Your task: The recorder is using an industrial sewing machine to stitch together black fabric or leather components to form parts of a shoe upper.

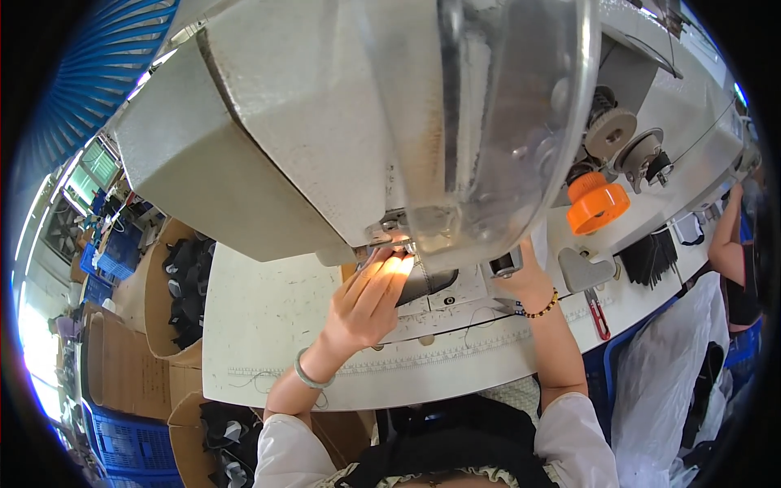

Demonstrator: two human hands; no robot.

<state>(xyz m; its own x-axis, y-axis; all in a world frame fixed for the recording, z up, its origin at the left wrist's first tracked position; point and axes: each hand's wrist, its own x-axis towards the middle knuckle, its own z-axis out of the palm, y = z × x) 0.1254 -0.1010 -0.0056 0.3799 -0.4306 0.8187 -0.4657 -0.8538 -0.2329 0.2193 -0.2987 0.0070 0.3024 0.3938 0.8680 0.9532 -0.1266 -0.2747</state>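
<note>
A large grey sewing machine (pixel 325 122) fills the upper view, with a clear plastic guard (pixel 504 163) over its head. My left hand (pixel 370 297) reaches under the head, fingertips lit by the machine lamp, pressing a dark piece of fabric (pixel 431 281) near the needle. A pale bangle circles that wrist. My right hand (pixel 521 276), with a beaded bracelet at the wrist, rests behind the guard at the fabric's right side; its fingers are mostly hidden.
The white table (pixel 268 325) carries a ruler strip along its front edge. An orange spool (pixel 598 203), red-handled snips (pixel 598 313) and dark pieces (pixel 651 256) lie right. Cardboard boxes (pixel 138 358) of dark pieces and blue crates (pixel 118 252) stand left. Another person (pixel 736 260) works at far right.
</note>
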